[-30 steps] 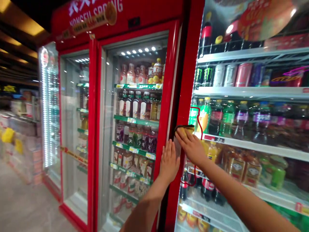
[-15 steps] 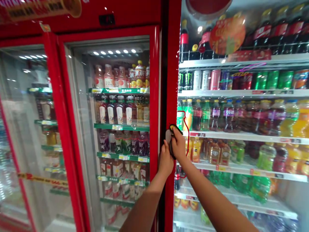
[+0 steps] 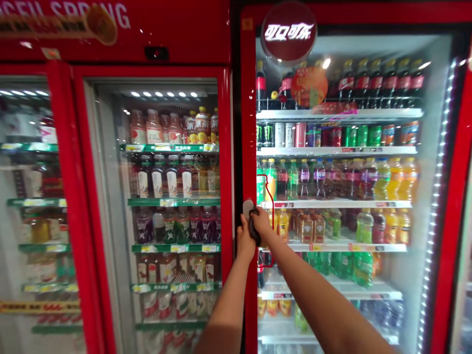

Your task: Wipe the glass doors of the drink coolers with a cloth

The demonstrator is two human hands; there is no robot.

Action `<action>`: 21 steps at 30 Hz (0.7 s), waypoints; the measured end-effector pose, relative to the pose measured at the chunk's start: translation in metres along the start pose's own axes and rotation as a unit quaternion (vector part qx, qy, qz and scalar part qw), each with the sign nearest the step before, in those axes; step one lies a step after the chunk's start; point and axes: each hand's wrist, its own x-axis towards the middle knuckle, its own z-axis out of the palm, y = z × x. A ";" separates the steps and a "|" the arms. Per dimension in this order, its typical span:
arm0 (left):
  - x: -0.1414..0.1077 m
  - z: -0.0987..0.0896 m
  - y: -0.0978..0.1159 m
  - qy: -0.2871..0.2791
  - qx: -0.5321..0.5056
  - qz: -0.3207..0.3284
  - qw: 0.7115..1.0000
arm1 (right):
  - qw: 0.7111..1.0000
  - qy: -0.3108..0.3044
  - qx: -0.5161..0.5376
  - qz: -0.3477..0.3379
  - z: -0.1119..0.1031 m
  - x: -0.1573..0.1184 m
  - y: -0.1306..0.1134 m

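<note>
Both my hands meet at the left edge of the red door frame of the right-hand fridge. A dark, curved, handle-like thing stands there, with a grey rounded plate at its upper left. My right hand is closed round its upper right side. My left hand holds it from the lower left, its fingers pointing up and partly hidden. The door's glass looks closed, and rows of bottles and cans show behind it.
On the left is another red fridge, its glass door in front of several shelves of bottled drinks. A round sign sits at the top of the right fridge. Cola bottles line its top shelf, and cans stand below.
My view has swung right and up and looks farther back, showing the round sign and the fridge's right side. Both hands stay together at the same door edge.
</note>
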 end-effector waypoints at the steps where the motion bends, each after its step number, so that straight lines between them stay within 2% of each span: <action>1: -0.003 -0.002 0.003 0.005 0.006 -0.002 1.000 | 1.000 -0.007 0.005 -0.001 -0.002 -0.002 -0.003; 5: -0.029 -0.005 0.011 0.037 0.029 0.004 0.999 | 0.998 -0.051 0.035 -0.010 -0.021 -0.019 -0.019; 8: -0.063 -0.010 0.018 0.057 0.017 0.032 0.998 | 0.993 -0.095 0.064 -0.009 -0.044 -0.040 -0.034; 11: -0.100 -0.026 0.033 0.085 0.008 0.083 0.993 | 0.988 -0.125 0.087 0.005 -0.071 -0.069 -0.055; 14: -0.126 -0.053 0.061 0.138 0.057 0.143 0.978 | 0.985 -0.140 0.101 0.018 -0.097 -0.103 -0.078; 17: -0.136 -0.080 0.098 0.192 0.077 0.197 0.958 | 0.983 -0.144 0.111 0.028 -0.127 -0.141 -0.103; 19: -0.142 -0.093 0.122 0.182 0.062 0.241 0.951 | 0.982 -0.149 0.112 0.033 -0.151 -0.167 -0.120; 21: -0.150 -0.102 0.143 0.141 0.049 0.277 0.949 | 0.981 -0.160 0.101 0.034 -0.180 -0.193 -0.139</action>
